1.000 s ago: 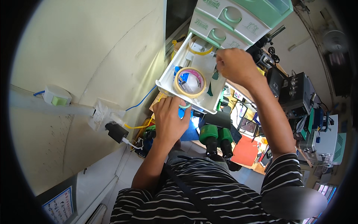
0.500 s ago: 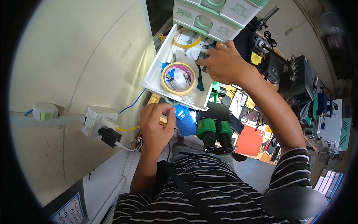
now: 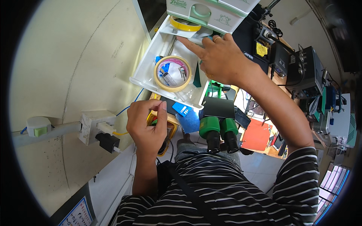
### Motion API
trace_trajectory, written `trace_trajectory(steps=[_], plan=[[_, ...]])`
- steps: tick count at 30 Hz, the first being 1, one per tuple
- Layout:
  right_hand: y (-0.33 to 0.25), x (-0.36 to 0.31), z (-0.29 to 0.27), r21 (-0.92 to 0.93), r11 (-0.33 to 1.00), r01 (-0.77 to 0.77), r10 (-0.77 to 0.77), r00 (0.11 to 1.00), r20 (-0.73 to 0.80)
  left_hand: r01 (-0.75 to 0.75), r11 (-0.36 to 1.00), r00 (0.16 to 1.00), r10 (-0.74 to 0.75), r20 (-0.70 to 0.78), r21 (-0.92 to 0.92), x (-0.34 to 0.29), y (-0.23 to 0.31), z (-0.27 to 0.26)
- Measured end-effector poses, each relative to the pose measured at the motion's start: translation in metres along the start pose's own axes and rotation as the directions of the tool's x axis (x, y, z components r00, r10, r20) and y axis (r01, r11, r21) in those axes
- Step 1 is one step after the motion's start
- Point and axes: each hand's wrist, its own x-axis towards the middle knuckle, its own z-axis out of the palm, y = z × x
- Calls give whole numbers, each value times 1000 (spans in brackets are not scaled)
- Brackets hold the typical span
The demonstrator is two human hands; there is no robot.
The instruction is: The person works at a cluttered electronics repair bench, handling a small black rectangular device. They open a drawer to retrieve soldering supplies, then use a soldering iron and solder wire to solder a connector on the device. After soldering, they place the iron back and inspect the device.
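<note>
A white drawer [image 3: 142,73] stands pulled out, below the drawer fronts of a green-and-white cabinet [image 3: 211,17]. Inside it, my right hand [image 3: 222,62] has its index finger stretched left against a pale flat piece [image 3: 171,32] at the back, its other fingers loosely bent. A yellow tape roll [image 3: 187,27] lies behind that piece. Nearer the front is a cream masking tape roll [image 3: 169,88], with a small syringe [image 3: 169,79] showing through its ring. My left hand [image 3: 147,122] hovers below the drawer's front left, thumb and index pinched; anything between them is too small or hidden to tell.
A green microscope with black eyepieces [image 3: 213,141] stands right of the drawer. Beyond it lie an orange-red mat [image 3: 256,135] and black bench instruments [image 3: 307,73]. On the left wall are a socket box [image 3: 88,128] and a black plug [image 3: 107,142] with cables.
My left hand has moved away from the drawer's front handle, down and left. The pale flat piece is pushed back and tilted, and my right index finger reaches farther left.
</note>
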Motion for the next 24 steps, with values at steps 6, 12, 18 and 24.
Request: trace_trajectory(steps=[6, 12, 18, 24], plan=[[-16, -7, 4, 93, 996, -9, 30, 974, -223, -25, 999, 999, 26, -34, 28, 10, 1, -2], [-41, -39, -5, 239, 970, 36, -16, 996, -88, -11, 999, 999, 12, -44, 36, 6, 1, -2], [-63, -89, -12, 405, 908, 110, -34, 981, -191, -42, 999, 997, 44, -71, 29, 10, 3, -1], [-82, -120, -19, 566, 818, 101, 48, 969, -243, -42, 986, 992, 22, 125, 161, 84, 42, 30]])
